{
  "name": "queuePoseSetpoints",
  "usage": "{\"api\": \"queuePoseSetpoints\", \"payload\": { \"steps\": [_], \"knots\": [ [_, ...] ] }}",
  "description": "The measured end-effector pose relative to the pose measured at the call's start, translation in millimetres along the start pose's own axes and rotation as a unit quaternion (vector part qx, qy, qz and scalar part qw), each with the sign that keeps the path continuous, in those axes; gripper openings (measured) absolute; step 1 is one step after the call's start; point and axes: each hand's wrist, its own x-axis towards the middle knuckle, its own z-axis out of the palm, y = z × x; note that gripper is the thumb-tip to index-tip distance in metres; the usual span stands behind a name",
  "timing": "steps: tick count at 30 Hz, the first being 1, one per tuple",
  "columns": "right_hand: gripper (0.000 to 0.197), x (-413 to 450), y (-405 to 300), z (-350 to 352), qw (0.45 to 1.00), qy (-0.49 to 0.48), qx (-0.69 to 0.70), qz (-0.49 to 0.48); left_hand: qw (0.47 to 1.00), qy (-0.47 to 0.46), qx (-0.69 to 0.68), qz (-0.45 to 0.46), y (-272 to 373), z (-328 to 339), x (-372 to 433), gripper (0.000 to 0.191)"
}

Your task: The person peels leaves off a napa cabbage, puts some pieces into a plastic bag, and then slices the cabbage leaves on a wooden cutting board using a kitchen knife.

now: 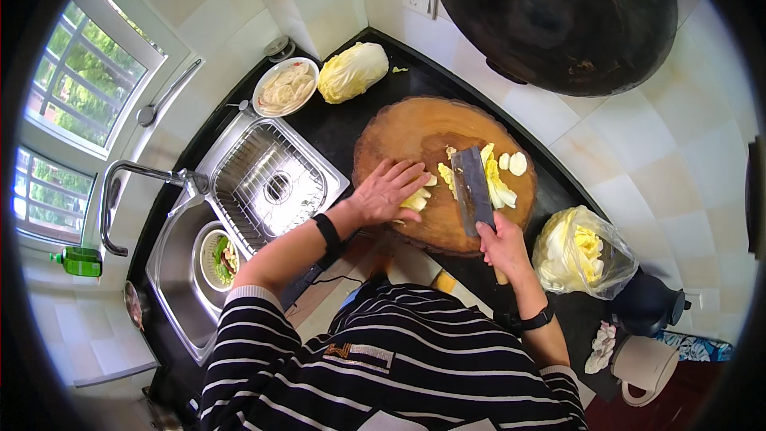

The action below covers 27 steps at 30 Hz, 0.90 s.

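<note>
A round wooden chopping board (407, 126) lies on the black counter before me. In my right hand (504, 240) is a cleaver (471, 188), gripped by its pale handle with the broad blade over the board's middle. Yellow napa cabbage leaf pieces (498, 182) lie on both sides of the blade. My left hand (392, 191) is spread, palm down, at the board's left side over cut cabbage pieces (417, 199), which it partly covers. Two white round slices (517, 163) rest near the board's right edge.
A whole napa cabbage (354, 72) stands behind the board beside a bowl of pale slices (287, 87). Left is a steel double sink (338, 182) with a colander of vegetables (206, 257). At right sits a plastic bag of cabbage (583, 251). A large black wok (556, 18) hangs above.
</note>
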Motion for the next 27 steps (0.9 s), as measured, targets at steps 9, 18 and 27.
{"api": "queuePoseSetpoints", "payload": {
  "steps": [9, 18, 27],
  "knots": [
    [0.022, 17, 5, 20, 0.981, 0.065, -0.148, -0.106, 0.954, 0.087, -0.009, -0.287, 58, 6, 18, 0.073],
    [0.022, 12, -19, 36, 0.946, 0.055, -0.272, -0.166, 0.975, 0.096, -0.1, -0.175, 32, 2, -6, 0.077],
    [0.02, 22, -24, 41, 0.931, 0.011, -0.32, -0.178, 0.977, 0.114, -0.1, -0.149, 33, 11, -8, 0.066]
  ]
}}
